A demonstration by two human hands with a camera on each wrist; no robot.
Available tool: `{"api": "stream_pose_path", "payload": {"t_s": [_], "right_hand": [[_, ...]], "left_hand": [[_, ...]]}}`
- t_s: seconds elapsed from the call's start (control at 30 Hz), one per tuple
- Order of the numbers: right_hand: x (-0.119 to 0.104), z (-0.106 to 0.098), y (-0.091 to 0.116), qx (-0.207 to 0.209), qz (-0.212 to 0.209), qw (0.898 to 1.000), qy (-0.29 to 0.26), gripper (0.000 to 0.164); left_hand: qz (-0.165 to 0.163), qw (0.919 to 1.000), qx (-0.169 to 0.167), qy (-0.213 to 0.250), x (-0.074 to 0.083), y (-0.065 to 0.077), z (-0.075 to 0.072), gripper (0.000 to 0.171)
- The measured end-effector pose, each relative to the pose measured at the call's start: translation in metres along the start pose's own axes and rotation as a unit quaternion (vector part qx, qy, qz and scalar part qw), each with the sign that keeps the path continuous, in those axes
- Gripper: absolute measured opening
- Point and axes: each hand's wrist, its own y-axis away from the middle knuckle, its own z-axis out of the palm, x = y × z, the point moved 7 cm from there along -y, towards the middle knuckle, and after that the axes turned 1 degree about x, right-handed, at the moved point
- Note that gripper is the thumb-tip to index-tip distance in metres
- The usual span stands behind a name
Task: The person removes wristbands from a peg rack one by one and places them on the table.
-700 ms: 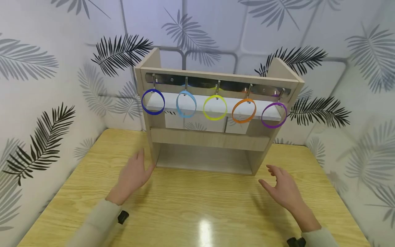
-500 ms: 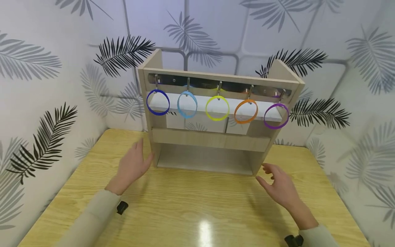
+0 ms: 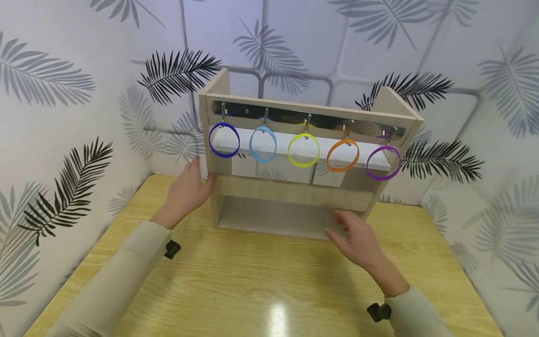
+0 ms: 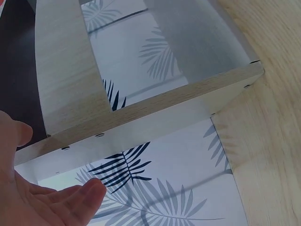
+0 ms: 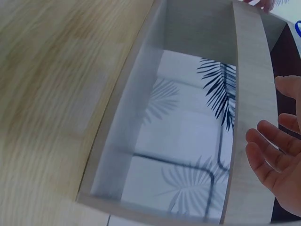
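A light wooden shelf unit (image 3: pixel 290 193) stands on the table. Along its top front runs a metal hook rail (image 3: pixel 286 116). From its hooks hang a dark blue ring (image 3: pixel 225 156), a light blue ring (image 3: pixel 264 162), a yellow ring (image 3: pixel 304 166), an orange ring (image 3: pixel 343 170) and a purple ring (image 3: pixel 381 178). My left hand (image 3: pixel 187 194) is at the unit's left side, thumb by the front edge and fingers along the outside; contact is unclear. Before the lower right part, my right hand (image 3: pixel 358 238) has loosely bent fingers and holds nothing.
The yellowish wooden table (image 3: pixel 236 276) extends in front of the unit and on both sides of it. Behind, a wall (image 3: pixel 290 42) with a leaf pattern closes off the back. A black strap piece (image 3: pixel 379 312) sits at the right wrist.
My left hand has moved up along the unit's left side. The right hand has shifted left, in front of the unit's lower right. The view has turned slightly; the rings still hang.
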Motion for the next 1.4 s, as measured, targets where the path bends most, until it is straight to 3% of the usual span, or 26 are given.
{"api": "stream_pose_path", "payload": {"t_s": [0.23,0.53,0.83,1.4], "right_hand": [[-0.031,0.006,-0.024,0.004,-0.035,0.999,-0.037,0.043],[-0.066,0.009,-0.062,0.017,-0.080,0.994,-0.075,0.044],[-0.101,0.001,-0.089,0.056,-0.125,0.985,-0.108,0.038],[-0.154,-0.001,-0.138,0.080,-0.164,0.973,-0.145,0.030]], "left_hand": [[0.001,0.9984,0.001,0.057,0.005,-0.018,-0.001,0.072],[0.030,0.9901,0.029,0.134,0.007,-0.032,0.005,0.047],[0.038,0.9882,0.037,0.143,0.004,-0.033,0.013,0.035],[0.045,0.9870,0.037,0.150,0.002,-0.033,0.018,0.036]]}}
